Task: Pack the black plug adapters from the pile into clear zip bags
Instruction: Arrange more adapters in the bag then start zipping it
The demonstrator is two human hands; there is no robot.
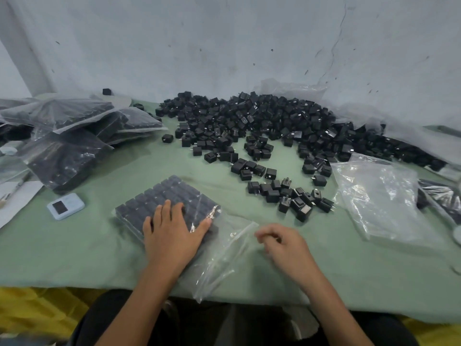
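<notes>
Clear zip bag (224,253) under left grip (172,236)

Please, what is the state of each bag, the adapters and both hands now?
left hand: flat, pressing on the front bag.
right hand: fingers curled by that bag's mouth; grip unclear.
front bag: filled in neat rows; seal unclear.
adapter pile: loose, unpacked.
left bags: filled, stacked.
right bags: empty, lying flat.
</notes>
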